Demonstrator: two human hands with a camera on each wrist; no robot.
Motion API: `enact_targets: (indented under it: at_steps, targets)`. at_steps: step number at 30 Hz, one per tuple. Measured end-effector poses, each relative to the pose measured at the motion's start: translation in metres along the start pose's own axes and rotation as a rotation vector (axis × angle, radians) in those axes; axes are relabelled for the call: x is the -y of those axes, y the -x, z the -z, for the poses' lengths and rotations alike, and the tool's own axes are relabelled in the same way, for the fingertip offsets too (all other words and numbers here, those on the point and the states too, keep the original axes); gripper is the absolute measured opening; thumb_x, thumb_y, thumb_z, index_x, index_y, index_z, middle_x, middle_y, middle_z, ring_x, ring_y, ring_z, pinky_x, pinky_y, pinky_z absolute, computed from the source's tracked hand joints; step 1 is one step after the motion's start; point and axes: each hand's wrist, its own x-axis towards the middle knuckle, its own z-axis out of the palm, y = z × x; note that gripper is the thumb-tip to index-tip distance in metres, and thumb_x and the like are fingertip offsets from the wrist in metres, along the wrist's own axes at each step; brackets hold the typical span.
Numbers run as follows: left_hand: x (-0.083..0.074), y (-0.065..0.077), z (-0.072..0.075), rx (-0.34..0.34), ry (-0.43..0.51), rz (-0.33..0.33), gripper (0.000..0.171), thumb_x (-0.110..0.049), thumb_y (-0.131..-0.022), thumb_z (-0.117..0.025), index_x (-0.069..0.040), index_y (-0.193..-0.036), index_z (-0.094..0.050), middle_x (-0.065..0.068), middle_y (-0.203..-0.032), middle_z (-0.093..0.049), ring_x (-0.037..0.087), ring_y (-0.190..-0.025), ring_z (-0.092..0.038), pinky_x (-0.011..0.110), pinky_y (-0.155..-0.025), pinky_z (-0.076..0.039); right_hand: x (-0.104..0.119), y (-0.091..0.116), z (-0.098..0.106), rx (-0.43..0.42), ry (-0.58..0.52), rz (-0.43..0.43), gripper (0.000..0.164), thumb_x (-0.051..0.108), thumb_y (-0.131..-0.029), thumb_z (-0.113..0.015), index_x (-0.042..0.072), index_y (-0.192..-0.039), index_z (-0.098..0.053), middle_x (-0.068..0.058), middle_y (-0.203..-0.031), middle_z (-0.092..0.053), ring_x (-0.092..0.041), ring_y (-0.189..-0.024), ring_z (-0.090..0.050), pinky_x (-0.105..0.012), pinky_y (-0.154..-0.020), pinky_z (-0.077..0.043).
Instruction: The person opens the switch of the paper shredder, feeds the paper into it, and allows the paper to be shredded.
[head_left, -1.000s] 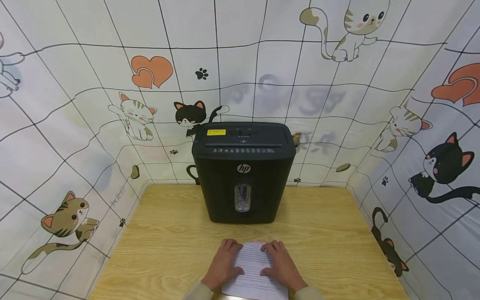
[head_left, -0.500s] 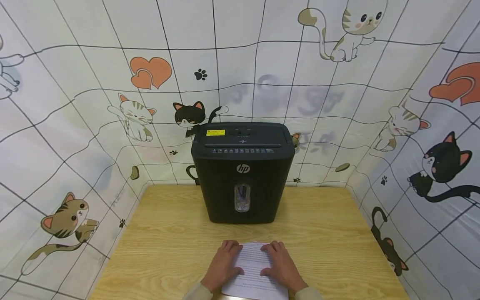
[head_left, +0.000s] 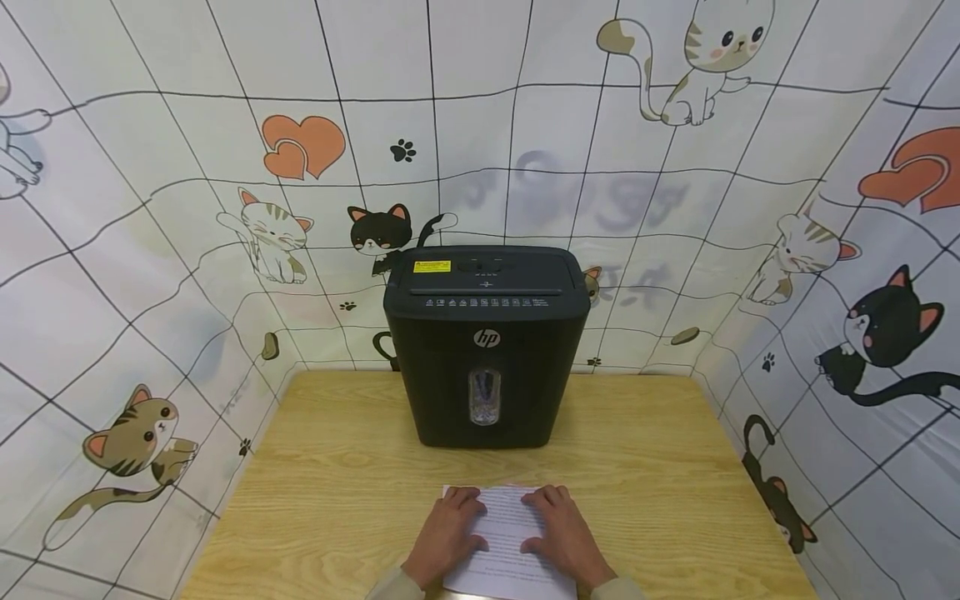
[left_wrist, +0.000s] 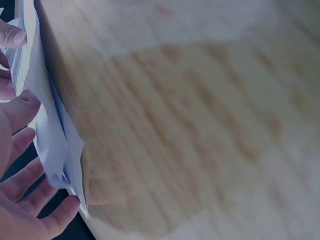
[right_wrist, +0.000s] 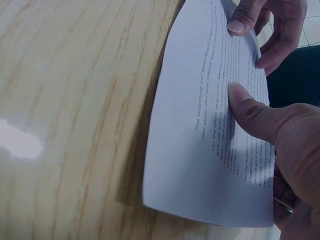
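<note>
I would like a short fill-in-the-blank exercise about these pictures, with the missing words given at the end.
1. The round logo on the front of the shredder shows the letters ____.
2. The colour of the sticker on the shredder's top is ____.
3. The number of hands holding the paper, counting the left hand and the right hand, is ____.
4. The animals drawn on the wall covering are all ____.

Missing words: hp; yellow; two; cats

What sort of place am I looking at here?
Probably a small, enclosed work booth: a wood-grain table, cat-print walls on three sides, and a black HP machine, apparently a shredder, standing beyond the printed paper.
</note>
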Motion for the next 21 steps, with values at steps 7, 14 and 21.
enact_targets:
  at_steps: [7, 14, 21]
  targets:
    - [-0.001, 0.002, -0.002, -0.063, 0.023, -0.028, 0.055, -0.039, -0.066, -0.09, -0.023, -0.115, -0.07, -0.004, -0.118, -0.066, 0.019, -0.108, -0.061, 0.037, -0.086, -0.051, 0.002, -0.001, -0.001, -0.024, -0.007, -0.003, 0.056, 0.036, -0.064, -0.095, 0.022, -0.109, -0.066, 0.005, -0.114, -0.061, -0.017, -0.109, -0.052, -0.042, -0.095, -0.05]
    - [-0.005, -0.003, 0.001, -0.075, 0.043, -0.029, 0.081, -0.031, -0.06, -0.094, -0.017, -0.132, -0.061, -0.003, -0.111, -0.063, 0.017, -0.102, -0.057, 0.033, -0.086, -0.052, 0.002, -0.001, -0.005, -0.195, 0.058, 0.045, 0.046, 0.026, -0.058, -0.096, 0.023, -0.085, -0.059, 0.016, -0.085, -0.06, -0.006, -0.083, -0.053, -0.036, -0.077, -0.046]
    - [-0.003, -0.003, 0.005, 0.002, 0.169, 0.04, 0.042, -0.022, -0.067, -0.092, -0.013, -0.099, -0.066, 0.0, -0.099, -0.07, 0.013, -0.092, -0.065, 0.029, -0.082, -0.054, -0.008, 0.0, 0.009, -0.097, -0.095, -0.176, 0.031, 0.028, -0.067, -0.094, 0.029, -0.073, -0.063, 0.018, -0.074, -0.059, 0.0, -0.068, -0.047, -0.024, -0.063, -0.041]
